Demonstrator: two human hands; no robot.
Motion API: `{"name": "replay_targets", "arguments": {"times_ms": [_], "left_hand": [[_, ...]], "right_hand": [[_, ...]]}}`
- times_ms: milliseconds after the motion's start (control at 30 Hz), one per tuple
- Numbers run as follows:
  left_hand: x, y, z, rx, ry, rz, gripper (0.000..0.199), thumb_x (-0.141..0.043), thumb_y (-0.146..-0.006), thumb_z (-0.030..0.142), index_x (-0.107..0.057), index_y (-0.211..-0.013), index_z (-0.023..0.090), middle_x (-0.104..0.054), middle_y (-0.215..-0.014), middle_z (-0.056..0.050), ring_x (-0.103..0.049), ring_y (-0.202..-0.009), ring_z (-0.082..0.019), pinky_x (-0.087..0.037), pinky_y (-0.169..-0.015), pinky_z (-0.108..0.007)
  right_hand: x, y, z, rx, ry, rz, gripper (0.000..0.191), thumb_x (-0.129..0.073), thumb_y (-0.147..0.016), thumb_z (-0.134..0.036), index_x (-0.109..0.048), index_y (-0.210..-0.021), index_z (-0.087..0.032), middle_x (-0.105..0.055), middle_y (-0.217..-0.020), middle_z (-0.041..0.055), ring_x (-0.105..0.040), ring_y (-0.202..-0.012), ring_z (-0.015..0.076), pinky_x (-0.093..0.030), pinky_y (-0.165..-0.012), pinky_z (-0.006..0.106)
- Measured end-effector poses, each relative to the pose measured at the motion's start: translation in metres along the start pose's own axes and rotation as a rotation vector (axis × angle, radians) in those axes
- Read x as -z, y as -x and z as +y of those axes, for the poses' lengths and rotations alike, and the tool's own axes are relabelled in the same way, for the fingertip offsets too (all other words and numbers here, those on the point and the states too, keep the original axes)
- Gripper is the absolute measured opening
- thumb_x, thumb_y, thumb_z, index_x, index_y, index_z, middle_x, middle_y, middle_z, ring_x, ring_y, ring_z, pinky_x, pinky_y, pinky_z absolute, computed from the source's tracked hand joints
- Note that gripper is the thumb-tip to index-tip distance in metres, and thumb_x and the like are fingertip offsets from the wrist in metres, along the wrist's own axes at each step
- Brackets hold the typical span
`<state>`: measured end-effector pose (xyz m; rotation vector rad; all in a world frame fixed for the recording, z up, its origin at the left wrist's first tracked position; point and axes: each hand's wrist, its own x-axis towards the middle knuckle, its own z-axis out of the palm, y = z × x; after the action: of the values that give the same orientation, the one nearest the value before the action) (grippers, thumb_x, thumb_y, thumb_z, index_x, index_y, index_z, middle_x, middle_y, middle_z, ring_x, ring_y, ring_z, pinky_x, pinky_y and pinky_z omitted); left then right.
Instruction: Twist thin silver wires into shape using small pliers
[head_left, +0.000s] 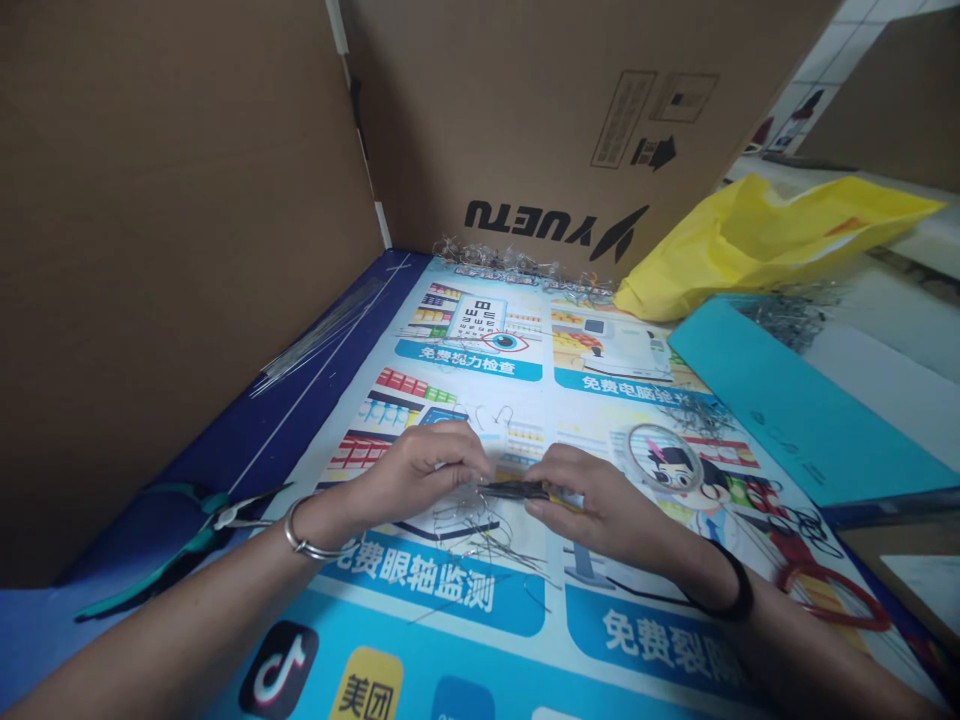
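pliers point(516, 490) and wire point(471, 499) in pinched hands point(435, 462) point(600, 495)

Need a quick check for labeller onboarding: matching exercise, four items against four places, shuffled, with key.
Things
1. Yellow bag
2. Teal-handled pliers
3. Silver bangle
4. Small pliers

Places
A. Held in the right hand
B. Lying beside the left forearm
C. By the lower right end of the cardboard marked YUETU
D. Worn on the left wrist

Pairs: 1-C, 2-B, 3-D, 4-A
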<state>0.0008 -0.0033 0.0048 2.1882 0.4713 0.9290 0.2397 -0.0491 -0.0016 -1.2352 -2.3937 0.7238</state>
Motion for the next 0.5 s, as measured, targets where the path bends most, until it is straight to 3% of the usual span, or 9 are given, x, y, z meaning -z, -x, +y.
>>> {"name": "replay_targets", "arguments": {"times_ms": [500], "left_hand": [[-0.003, 0.001, 0.0, -0.05, -0.116, 0.056, 0.016, -0.052, -0.084, 0.005, -0.064, -0.084, 0.016, -0.065, -0.074, -0.004, -0.059, -0.072, -0.012, -0.048, -0.064, -0.024]], "right_hand": [[-0.012, -0.001, 0.005, -0.034, 0.017, 0.031, 0.028, -0.05, -0.086, -0.038, -0.063, -0.103, -0.02, -0.062, -0.087, 0.0062, -0.055, -0.079, 0.0171, -0.041, -0.067, 0.028]]}}
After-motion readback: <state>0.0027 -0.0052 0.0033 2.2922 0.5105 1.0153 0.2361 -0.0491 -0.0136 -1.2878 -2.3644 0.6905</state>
